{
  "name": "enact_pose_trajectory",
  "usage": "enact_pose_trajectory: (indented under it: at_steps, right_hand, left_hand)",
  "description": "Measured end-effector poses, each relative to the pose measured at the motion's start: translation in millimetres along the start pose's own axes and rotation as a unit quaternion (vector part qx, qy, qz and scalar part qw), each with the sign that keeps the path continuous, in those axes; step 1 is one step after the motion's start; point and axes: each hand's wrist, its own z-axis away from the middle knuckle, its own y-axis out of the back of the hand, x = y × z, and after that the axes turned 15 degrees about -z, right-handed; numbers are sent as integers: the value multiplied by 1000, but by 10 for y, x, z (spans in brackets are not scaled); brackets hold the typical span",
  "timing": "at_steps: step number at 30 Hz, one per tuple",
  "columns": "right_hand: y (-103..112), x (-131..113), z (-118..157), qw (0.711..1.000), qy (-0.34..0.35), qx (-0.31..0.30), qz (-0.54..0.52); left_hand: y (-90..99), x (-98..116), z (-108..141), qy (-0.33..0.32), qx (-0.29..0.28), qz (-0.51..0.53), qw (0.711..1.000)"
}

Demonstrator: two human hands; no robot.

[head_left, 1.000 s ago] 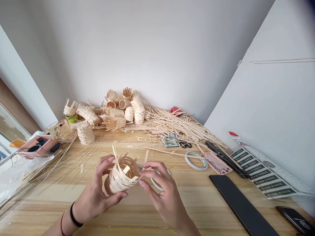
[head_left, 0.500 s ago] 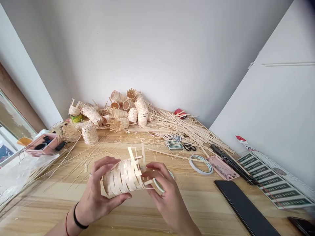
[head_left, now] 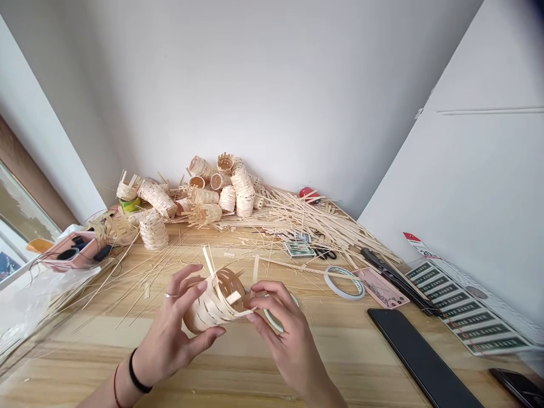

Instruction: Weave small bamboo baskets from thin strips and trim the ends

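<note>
- Left hand (head_left: 168,334): fingers (head_left: 191,277) clamped on woven bamboo basket (head_left: 215,306), held above the desk (head_left: 212,362).
- Right hand (head_left: 283,345): fingers (head_left: 266,297) clamped on the basket's other side; white tape roll (head_left: 276,323) just beside them.
- Loose bamboo strips (head_left: 127,289) lie on the desk; basket heap (head_left: 212,192) at back.

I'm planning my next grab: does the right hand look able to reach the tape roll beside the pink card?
Probably yes, once it lets go: the right hand is on the half-woven basket, but only a few loose strips lie on the table toward the tape roll.
</note>
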Motion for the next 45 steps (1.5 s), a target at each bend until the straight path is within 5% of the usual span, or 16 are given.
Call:
enact_pose_trajectory:
  at_steps: [7, 15, 45]
  right_hand:
    - [-38, -13, 30, 1000, 6, 19, -15]
    - [-84, 81, 68, 997, 80, 4, 24]
    - [-67, -31, 38, 999, 32, 0, 3]
  left_hand:
    - [-34, -36, 89, 47, -93, 22, 994]
    - [-87, -25, 128, 113, -92, 68, 987]
    - [-69, -1, 97, 136, -86, 84, 983]
